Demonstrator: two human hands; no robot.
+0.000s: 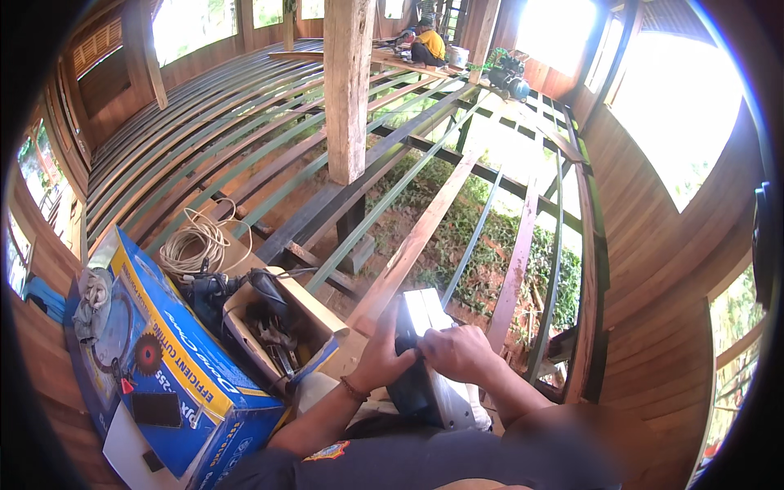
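Right of the blue carton [208, 367], the left hand [382, 357] grips a silver-and-black metal piece [443, 395]. The right hand [462, 353] lies curled against it; its grasp cannot be determined.

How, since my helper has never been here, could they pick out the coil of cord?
Find the big blue box at lower left. Just past the open box of tools on its right lies the coil of cord: loose, pale loops, unlike the dark tool beside it.
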